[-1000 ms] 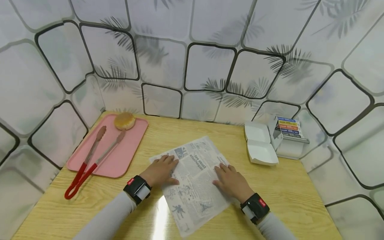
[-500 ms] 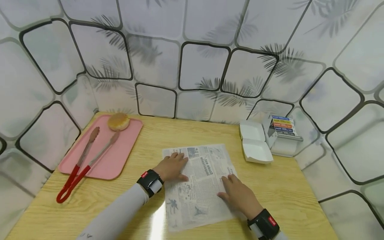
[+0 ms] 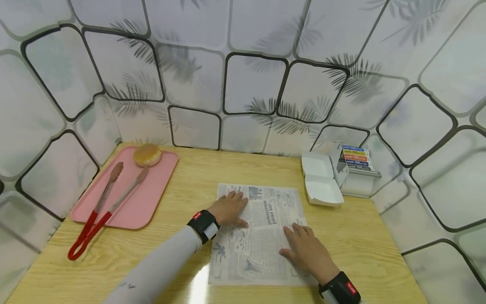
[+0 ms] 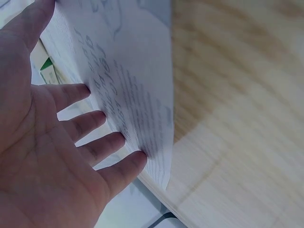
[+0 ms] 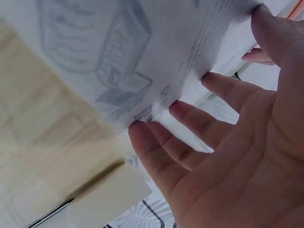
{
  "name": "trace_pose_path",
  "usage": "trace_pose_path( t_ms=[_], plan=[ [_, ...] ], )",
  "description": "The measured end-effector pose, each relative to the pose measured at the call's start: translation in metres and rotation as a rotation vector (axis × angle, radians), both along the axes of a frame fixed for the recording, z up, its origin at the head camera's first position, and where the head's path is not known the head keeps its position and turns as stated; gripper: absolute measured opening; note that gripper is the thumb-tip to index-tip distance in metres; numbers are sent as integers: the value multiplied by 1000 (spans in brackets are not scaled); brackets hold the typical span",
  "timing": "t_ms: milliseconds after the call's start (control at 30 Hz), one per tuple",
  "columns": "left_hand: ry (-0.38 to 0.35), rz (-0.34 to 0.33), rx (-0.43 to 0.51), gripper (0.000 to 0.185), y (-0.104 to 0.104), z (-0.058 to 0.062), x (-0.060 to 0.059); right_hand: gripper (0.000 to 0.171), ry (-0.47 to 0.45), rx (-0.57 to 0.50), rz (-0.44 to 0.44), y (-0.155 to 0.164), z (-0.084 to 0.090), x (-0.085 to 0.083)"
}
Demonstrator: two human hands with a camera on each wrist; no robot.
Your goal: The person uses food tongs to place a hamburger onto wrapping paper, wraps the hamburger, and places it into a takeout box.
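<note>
A sheet of newspaper-print wrapping paper [image 3: 262, 236] lies flat on the wooden table [image 3: 197, 177]. My left hand [image 3: 229, 207] rests on the sheet's upper left part with straight fingers. My right hand [image 3: 305, 249] lies flat on its lower right part. In the left wrist view the left hand [image 4: 71, 142] has spread fingers touching the paper [image 4: 128, 85]. The right wrist view shows the right hand [image 5: 213, 142] with fingertips against the paper [image 5: 133, 52] in the same way.
A pink tray [image 3: 152, 198] at the left holds a bun [image 3: 147, 155] and red-handled tongs [image 3: 100, 211] that overhang its near edge. An open white clamshell box [image 3: 320, 181] and a box with coloured labels [image 3: 357, 159] stand at the right by the wall.
Both hands have turned the sheet from a diagonal lie to square with the table edge. The left hand slid right and away; the right hand drew nearer.
</note>
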State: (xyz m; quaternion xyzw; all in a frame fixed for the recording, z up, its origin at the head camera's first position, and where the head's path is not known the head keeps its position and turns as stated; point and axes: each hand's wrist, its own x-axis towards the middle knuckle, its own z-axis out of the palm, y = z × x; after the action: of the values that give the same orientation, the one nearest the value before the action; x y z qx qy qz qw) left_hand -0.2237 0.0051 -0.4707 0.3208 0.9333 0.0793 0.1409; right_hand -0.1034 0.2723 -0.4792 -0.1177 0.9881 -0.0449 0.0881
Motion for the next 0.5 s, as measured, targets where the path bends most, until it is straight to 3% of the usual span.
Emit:
trace_pose_path(
  t_ms=[300, 400, 500],
  plan=[
    [0, -5, -3, 89, 1, 1, 0, 73, -22, 6, -20, 1, -2, -2],
    [53, -12, -1, 89, -5, -1, -2, 73, -23, 10, -25, 1, -2, -3],
    [118, 45, 1, 86, -21, -2, -10, 73, -13, 12, -19, 1, -1, -3]
  ],
)
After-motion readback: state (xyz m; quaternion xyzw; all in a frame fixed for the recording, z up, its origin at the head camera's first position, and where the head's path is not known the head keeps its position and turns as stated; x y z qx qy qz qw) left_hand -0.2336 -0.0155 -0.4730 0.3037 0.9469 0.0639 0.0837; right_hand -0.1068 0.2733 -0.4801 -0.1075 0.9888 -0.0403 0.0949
